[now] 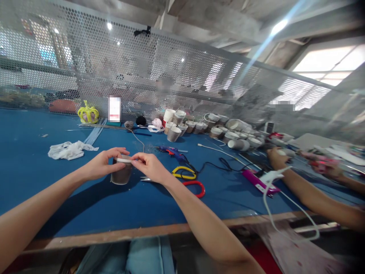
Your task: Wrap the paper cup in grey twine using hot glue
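Observation:
A small grey-brown cup (121,176) with a white rim stands on the blue table in front of me. My left hand (104,163) grips it from the left, thumb on the near side and fingers over the top. On the other side, my right hand (149,165) pinches the white rim between thumb and fingertips. Whether a separate strip lies along that rim, I cannot tell. Scissors (196,186) with a red and a yellow handle loop lie to the right, their blades partly under my right hand. Beyond them lies a blue glue gun (172,151).
White cloth (68,150) lies at left, near a yellow crown-like piece (88,114) and an upright phone (115,109). Several cups (234,133) crowd the back right. Cords run to a purple power strip (259,182). A co-worker's hands (278,158) work at right.

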Motion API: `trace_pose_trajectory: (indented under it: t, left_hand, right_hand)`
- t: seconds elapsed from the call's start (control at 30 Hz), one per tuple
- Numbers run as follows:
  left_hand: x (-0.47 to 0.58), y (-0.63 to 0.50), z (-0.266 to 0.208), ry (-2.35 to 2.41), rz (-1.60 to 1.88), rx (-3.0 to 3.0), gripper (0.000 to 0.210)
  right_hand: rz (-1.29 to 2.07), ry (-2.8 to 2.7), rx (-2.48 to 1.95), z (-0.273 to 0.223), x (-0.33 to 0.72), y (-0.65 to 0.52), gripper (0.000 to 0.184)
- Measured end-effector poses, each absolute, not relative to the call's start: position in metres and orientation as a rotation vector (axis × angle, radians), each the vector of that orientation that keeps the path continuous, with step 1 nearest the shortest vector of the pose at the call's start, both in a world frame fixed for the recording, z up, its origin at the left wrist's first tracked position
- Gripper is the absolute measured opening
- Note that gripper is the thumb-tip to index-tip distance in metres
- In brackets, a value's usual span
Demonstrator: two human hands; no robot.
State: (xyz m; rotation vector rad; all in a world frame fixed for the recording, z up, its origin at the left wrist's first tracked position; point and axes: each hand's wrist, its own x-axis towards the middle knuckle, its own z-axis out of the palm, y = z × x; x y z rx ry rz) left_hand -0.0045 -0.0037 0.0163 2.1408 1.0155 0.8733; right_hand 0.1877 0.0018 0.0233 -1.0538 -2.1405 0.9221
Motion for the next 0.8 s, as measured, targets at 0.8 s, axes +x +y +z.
trace_pose_trajectory:
  t: [0.8]
  left_hand:
    - [0.007, -0.014, 0.023, 1.099, 0.912, 2.127, 0.01]
  right_hand:
    - [0.828, -2.182, -0.989, 0.023, 0.183, -0.008, 0.016]
